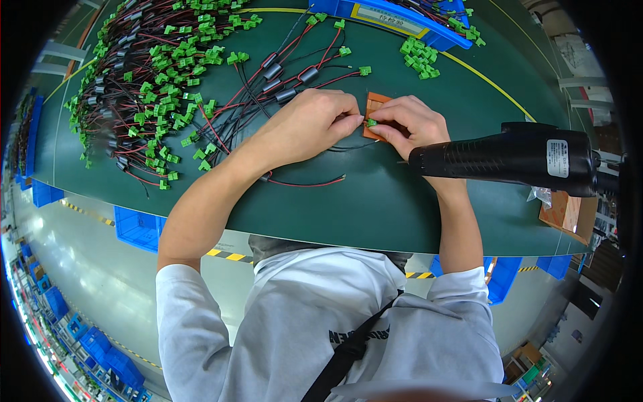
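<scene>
Pinching hands (pixel 305 127) (pixel 416 124) (green connector (pixel 371 123) between)

Shiny grey flr (pixel 87 234) w/ yel/blk tape (pixel 231 256), green tbl (pixel 402 214), blue bins (pixel 137 229) L & R.

smooth, faintly sheeny green counter (pixel 395 208), shiny plastic green connectors (pixel 420 57), plastic-coated wires (pixel 305 185), smooth grey cylinders (pixel 309 75), orange block (pixel 376 100) of wood or plastic, I can't tell from here, plastic blue bin (pixel 442 39), cloth shirt (pixel 288 321), matt cardboard box (pixel 559 216), glossy floor (pixel 134 281)
</scene>
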Tool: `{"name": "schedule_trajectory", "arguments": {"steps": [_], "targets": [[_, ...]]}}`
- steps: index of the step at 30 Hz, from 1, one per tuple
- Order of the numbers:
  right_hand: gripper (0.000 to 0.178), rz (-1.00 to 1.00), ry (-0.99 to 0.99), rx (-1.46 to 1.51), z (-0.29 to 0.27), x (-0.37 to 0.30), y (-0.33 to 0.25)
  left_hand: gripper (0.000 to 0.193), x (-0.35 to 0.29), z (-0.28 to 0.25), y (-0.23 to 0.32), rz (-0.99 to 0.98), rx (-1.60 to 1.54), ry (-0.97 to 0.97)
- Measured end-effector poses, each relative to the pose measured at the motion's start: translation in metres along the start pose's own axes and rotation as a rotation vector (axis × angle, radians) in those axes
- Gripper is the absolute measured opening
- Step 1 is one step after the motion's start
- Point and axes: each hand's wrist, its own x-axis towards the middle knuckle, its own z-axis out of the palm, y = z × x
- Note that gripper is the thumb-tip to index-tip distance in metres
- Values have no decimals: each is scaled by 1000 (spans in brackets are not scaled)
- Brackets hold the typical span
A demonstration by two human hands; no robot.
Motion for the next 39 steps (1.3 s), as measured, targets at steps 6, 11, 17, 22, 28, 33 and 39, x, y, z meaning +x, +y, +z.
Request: {"name": "schedule_trajectory", "arguments": {"steps": [6, 11, 17, 22, 28, 33, 39], "targets": [[21, -39, 40, -27, 0, -1, -2, 18, 3, 1, 4, -3, -3, 35], [17, -73, 34, -63, 0, 2, -3, 17, 2, 0, 5, -29, 8, 47], [24, -24, -76, 31, -16, -1, 12, 16, 2, 8, 3, 7, 119, 43], [66, 159, 366, 1357, -46, 0, -35, 15, -3, 9, -1, 9, 126, 40], [76, 1, 700, 755, -40, -18, -46, 15, -3, 10, 2, 8, 142, 40], [61, 45, 559, 728, -47, 14, -52, 16, -3, 9, 1, -8, 145, 55], [28, 14, 589, 929, -31, 41, -50, 15, 2, 8, 2, -31, 162, 26]]}}
